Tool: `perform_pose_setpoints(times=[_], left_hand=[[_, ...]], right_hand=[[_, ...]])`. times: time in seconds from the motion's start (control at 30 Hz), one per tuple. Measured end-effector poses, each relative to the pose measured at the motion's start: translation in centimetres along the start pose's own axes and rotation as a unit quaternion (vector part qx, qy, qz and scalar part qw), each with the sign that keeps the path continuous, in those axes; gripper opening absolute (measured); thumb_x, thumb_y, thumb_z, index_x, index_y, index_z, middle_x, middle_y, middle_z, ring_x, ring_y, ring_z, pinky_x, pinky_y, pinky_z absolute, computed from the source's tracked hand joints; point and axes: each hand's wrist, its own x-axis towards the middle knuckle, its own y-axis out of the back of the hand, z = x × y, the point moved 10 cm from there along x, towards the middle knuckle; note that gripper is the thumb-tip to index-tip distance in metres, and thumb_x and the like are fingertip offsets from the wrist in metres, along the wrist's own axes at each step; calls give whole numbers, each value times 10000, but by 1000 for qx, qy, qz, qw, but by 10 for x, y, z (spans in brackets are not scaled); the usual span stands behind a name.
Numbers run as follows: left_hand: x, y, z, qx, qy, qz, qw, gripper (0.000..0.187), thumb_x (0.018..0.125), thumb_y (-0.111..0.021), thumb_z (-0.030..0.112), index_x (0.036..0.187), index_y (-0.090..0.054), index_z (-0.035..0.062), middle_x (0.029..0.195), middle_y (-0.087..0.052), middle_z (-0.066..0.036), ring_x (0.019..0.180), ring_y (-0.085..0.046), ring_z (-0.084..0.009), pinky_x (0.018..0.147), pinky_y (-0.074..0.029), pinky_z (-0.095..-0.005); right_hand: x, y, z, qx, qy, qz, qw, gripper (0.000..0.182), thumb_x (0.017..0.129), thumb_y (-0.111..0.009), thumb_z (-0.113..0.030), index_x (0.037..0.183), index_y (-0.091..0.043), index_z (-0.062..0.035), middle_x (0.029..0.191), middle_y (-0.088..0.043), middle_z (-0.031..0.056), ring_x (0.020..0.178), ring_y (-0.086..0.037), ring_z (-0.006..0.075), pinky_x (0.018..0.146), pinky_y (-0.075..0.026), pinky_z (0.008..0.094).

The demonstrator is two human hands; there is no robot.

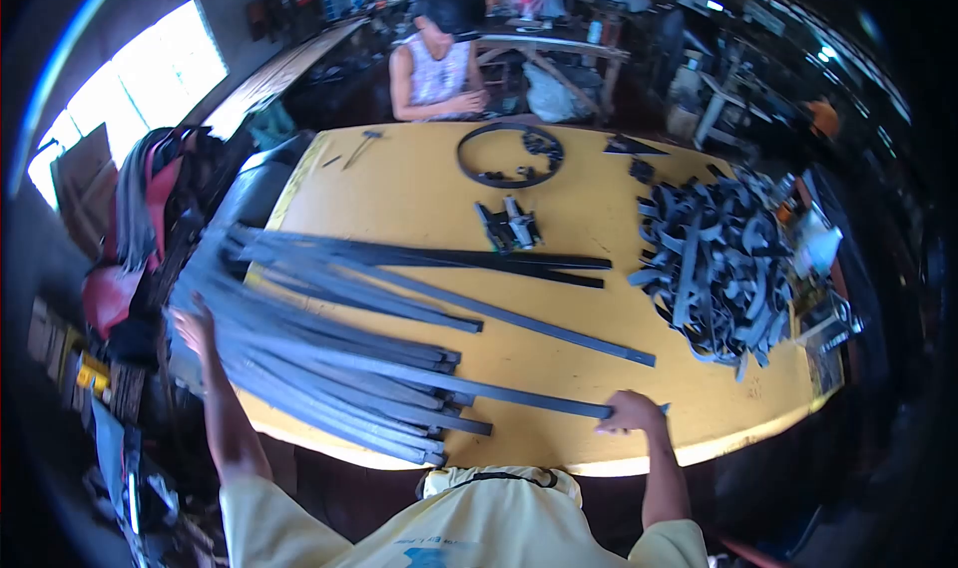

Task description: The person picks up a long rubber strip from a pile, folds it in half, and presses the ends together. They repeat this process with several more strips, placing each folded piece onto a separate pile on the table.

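Long dark grey leather-like strips [329, 373] lie in a loose bundle across the left half of the yellow table, their far ends sweeping over its left edge. My right hand [634, 411] is closed around the end of one strip [529, 396], pulled out to the right of the bundle; a small tip shows past the knuckles. Out at the left edge, my left hand [195, 328] is against the outer side of the bundle, fingers spread. Above the bundle lie a separate strip [559, 326] and a few black strips [519, 262].
A heap of short cut strips [714, 264] covers the table's right side. Dark metal-looking tools [507, 224] lie mid-table, beyond them a black hoop [511, 181] and a hammer [364, 147]. Across the yellow table [399, 179] sits a person [436, 69]. Hides [150, 209] hang at left.
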Motion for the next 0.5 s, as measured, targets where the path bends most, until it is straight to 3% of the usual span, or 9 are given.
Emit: perform_pose_setpoints(times=[0.07, 0.13, 0.17, 0.2, 0.23, 0.27, 0.33, 0.43, 0.5], left_hand=[[-118, -46, 78, -102, -285, -28, 953, 541, 904, -608, 385, 1257, -503, -12, 1219, -561, -248, 1160, -508, -403, 1010, -387, -483], [-284, -9, 174, -333, -343, -224, 849, 369, 862, -671, 143, 1195, -574, 17, 1139, -609, -235, 1114, -545, -381, 990, -411, -452], [-362, 15, 212, -470, -224, -406, 751, 353, 843, -686, 102, 1176, -593, 28, 1118, -620, -221, 1066, -578, -354, 954, -444, -422], [-449, 2, 233, -451, -283, -551, 643, 399, 824, -712, 117, 1193, -585, 33, 1158, -609, -194, 1062, -584, -325, 936, -455, -408], [-492, 76, 277, -416, -308, -561, 646, 448, 801, -737, 151, 1201, -580, 24, 1225, -584, -184, 1112, -563, -326, 974, -421, -424], [-535, 123, 311, -446, -490, -479, 575, 494, 815, -732, 224, 1234, -559, 29, 1235, -578, -183, 1151, -537, -351, 999, -396, -435], [-601, 159, 336, -434, -545, -508, 507, 561, 872, -657, 381, 1290, -510, 38, 1219, -582, -203, 1173, -520, -374, 1005, -384, -447], [-642, 173, 346, -364, -461, -691, 421, 405, 890, -645, 360, 1111, -584, 26, 915, -670, -163, 801, -642, -341, 744, -508, -404], [-637, 171, 342, -401, -463, -667, 425, 348, 891, -655, 323, 1054, -591, 22, 859, -662, -152, 726, -631, -315, 678, -504, -378]], right_hand=[[10, -17, -21, -57, 14, -25, 998, 235, 705, -752, -281, 769, -704, -60, 607, -663, 50, 531, -633, 162, 528, -498, 300], [11, -16, -38, -88, 15, -26, 996, 258, 697, -749, -297, 748, -689, -52, 611, -660, 66, 544, -639, 180, 550, -506, 319], [11, -16, -44, -83, 28, -25, 996, 271, 694, -747, -308, 745, -685, -49, 613, -658, 73, 549, -641, 188, 558, -508, 331], [8, -13, -51, -58, 47, -16, 997, 275, 694, -747, -308, 752, -681, -47, 619, -660, 74, 556, -645, 189, 558, -505, 340], [6, -10, -59, -35, 69, -9, 997, 279, 695, -746, -308, 759, -677, -45, 626, -663, 76, 562, -649, 190, 559, -502, 348], [2, -4, -64, -37, 59, -5, 998, 279, 695, -746, -308, 759, -677, -45, 626, -663, 76, 562, -649, 190, 559, -502, 348], [-17, 6, -75, -32, 70, -18, 997, 336, 697, -743, -355, 837, -678, -56, 691, -669, 96, 661, -666, 226, 629, -507, 368], [-53, 39, -72, -110, 125, 111, 980, 415, 699, -737, -417, 906, -665, -65, 770, -661, 117, 774, -656, 271, 701, -493, 393], [-98, 70, -51, -65, 117, 155, 979, 460, 732, -715, -456, 986, -665, -75, 780, -640, 113, 786, -636, 265, 702, -475, 394]])
